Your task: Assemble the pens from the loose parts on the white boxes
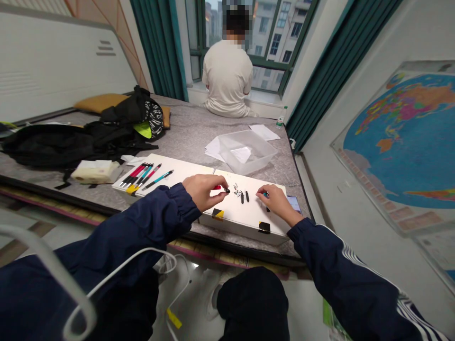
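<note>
Thumb and fingertips of my left hand (pixel 205 190) are closed on a small black pen part (pixel 228 191), above a white box top (pixel 245 215). A red piece (pixel 217 187) shows beside those fingers; whether it is held too is unclear. My right hand (pixel 278 202) is closed round a teal pen part (pixel 266 194), mostly hidden by the fingers. Between the hands lie two black pen grips (pixel 245 197) and several small metallic pieces (pixel 236 189). To the left, several red and teal pens (pixel 138 174) lie side by side, with one teal pen (pixel 158 180) apart.
Behind the boxes stands a clear plastic bin (pixel 245 158) near white papers (pixel 265 132). A tissue pack (pixel 95 171) and black backpack (pixel 88 137) lie left. A bottle (pixel 281 117) stands at the far right. Someone sits facing the window. A white cable (pixel 142 251) hangs in front.
</note>
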Demonstrator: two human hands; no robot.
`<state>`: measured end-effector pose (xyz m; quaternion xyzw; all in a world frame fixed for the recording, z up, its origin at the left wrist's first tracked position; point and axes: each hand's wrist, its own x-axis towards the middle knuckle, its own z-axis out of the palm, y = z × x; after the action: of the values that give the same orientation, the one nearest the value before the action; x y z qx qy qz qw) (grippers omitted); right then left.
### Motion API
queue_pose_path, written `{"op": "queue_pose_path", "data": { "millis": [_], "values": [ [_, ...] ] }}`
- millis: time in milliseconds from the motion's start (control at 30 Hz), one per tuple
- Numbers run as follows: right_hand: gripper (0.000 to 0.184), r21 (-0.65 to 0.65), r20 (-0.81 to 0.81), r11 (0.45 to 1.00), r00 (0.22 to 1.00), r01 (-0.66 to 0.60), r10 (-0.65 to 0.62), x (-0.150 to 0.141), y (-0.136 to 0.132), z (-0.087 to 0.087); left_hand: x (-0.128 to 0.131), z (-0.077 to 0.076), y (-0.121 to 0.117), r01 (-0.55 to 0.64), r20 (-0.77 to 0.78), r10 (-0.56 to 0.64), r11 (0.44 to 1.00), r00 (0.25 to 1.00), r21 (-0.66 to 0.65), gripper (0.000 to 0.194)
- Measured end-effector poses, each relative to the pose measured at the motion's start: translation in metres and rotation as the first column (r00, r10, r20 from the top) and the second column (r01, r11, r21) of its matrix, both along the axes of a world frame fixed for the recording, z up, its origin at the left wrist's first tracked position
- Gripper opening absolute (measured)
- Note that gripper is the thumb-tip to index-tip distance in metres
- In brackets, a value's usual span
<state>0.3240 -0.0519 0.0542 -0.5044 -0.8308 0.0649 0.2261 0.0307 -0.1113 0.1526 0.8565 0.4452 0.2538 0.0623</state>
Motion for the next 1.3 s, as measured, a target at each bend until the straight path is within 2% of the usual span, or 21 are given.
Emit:
{"op": "queue_pose_path", "data": {
  "millis": [233,367,500,633,900,1000,1100,1200,1300],
  "values": [
    [0.010,-0.022,-0.004,0.999,0.999,-0.036,0.036,-0.007,-0.004,0.002,0.000,0.002,-0.001,0.014,-0.015,-0.013,0.999,1.000,0.034,0.020],
    [0.011,-0.052,-0.030,0.997,0.998,-0.050,0.048,-0.008,-0.006,0.000,-0.003,-0.003,0.003,0.004,0.017,-0.004,1.000,1.000,0.004,0.021],
    [0.010,-0.058,-0.041,0.996,0.997,-0.061,0.058,-0.009,-0.005,-0.001,-0.013,-0.015,0.015,-0.036,0.049,0.039,0.998,0.998,-0.060,0.023],
    [0.010,-0.069,-0.060,0.995,0.996,-0.072,0.068,-0.012,-0.001,0.000,-0.019,-0.032,0.023,-0.075,-0.003,0.076,0.987,0.997,-0.142,0.023],
    [0.012,-0.061,-0.104,0.989,0.986,-0.135,0.128,-0.041,0.003,0.013,-0.004,-0.060,0.021,-0.135,-0.175,0.095,0.964,0.980,-0.230,0.021],
    [0.011,-0.092,-0.109,0.989,0.988,-0.118,0.108,-0.054,0.015,0.014,0.000,-0.063,0.022,-0.155,-0.212,0.105,0.959,0.972,-0.238,0.023],
    [0.013,-0.179,-0.129,0.981,0.990,-0.076,0.053,-0.069,0.035,0.010,-0.002,-0.063,0.025,-0.147,-0.231,0.087,0.955,0.969,-0.258,0.026],
    [0.012,-0.232,-0.079,0.971,0.994,0.049,-0.069,-0.087,0.055,0.004,-0.006,-0.064,0.027,-0.125,-0.224,0.064,0.954,0.973,-0.271,0.026],
    [0.012,-0.296,0.009,0.934,0.979,0.199,-0.205,-0.106,0.069,-0.003,-0.009,-0.065,0.028,-0.128,-0.227,0.067,0.955,0.972,-0.269,0.026]
  ]
}}
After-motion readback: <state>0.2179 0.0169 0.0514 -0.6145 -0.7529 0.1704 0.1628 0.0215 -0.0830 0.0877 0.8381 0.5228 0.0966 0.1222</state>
